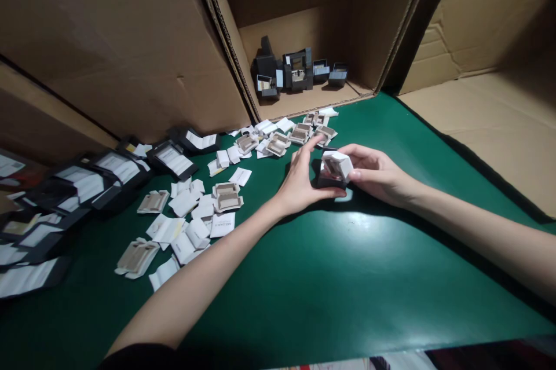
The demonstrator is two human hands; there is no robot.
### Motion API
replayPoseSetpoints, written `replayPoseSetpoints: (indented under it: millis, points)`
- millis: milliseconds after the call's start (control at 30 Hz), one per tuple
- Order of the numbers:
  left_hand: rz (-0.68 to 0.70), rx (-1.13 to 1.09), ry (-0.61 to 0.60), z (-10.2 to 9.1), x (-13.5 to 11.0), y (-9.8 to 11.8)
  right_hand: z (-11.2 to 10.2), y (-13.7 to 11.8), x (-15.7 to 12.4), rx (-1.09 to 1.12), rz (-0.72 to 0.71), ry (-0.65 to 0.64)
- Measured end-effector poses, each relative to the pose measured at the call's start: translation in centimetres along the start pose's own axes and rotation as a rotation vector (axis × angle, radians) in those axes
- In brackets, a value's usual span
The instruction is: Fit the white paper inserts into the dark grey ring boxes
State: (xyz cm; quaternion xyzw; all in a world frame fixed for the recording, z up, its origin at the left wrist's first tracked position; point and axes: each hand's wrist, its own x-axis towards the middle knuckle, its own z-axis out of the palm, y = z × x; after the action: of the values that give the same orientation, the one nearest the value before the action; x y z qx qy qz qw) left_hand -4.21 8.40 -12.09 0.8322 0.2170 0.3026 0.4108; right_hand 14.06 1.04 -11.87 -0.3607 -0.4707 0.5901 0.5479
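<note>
Over the green table, my right hand [377, 173] pinches a small white folded cardboard insert [343, 166] between thumb and fingers. The insert is tilted, its grey-brown inner side turned to the left. Directly beneath it is a small black box [328, 181], mostly hidden by the insert and my hands. My left hand [299, 176] holds this box from the left, thumb along its near lower edge and forefinger stretched out beyond it. How far the insert sits inside the box I cannot tell.
Several loose white cardboard inserts [228, 196] and printed papers [223, 224] lie scattered left of my hands. Black boxes with papers [117, 167] stand in rows at the far left. More black boxes [297, 69] sit inside an open carton [369, 22] at the back.
</note>
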Motion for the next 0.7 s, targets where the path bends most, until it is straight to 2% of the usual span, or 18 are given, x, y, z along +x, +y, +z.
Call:
replayPoseSetpoints:
  millis: [133, 300, 400, 567, 700]
  points:
    - [-0.004, -0.058, -0.163, -0.8, 0.2, -0.2, -0.2, -0.1, 0.0, 0.018, -0.004, -0.042]
    - [0.015, -0.030, -0.134, -0.8, 0.1, -0.3, -0.4, -0.6, 0.0, -0.077, -0.036, -0.042]
    - [0.045, 0.085, -0.040, -0.6, 0.0, -0.2, -0.6, -1.4, -0.1, -0.340, -0.130, 0.002]
    - [0.035, 0.241, 0.073, -0.4, -0.1, 0.2, -0.7, -2.1, -0.5, -1.045, -0.522, 0.071]
    - [0.077, 0.333, 0.066, -0.2, -0.3, 0.2, -0.4, -1.7, -0.5, -1.232, -0.670, 0.026]
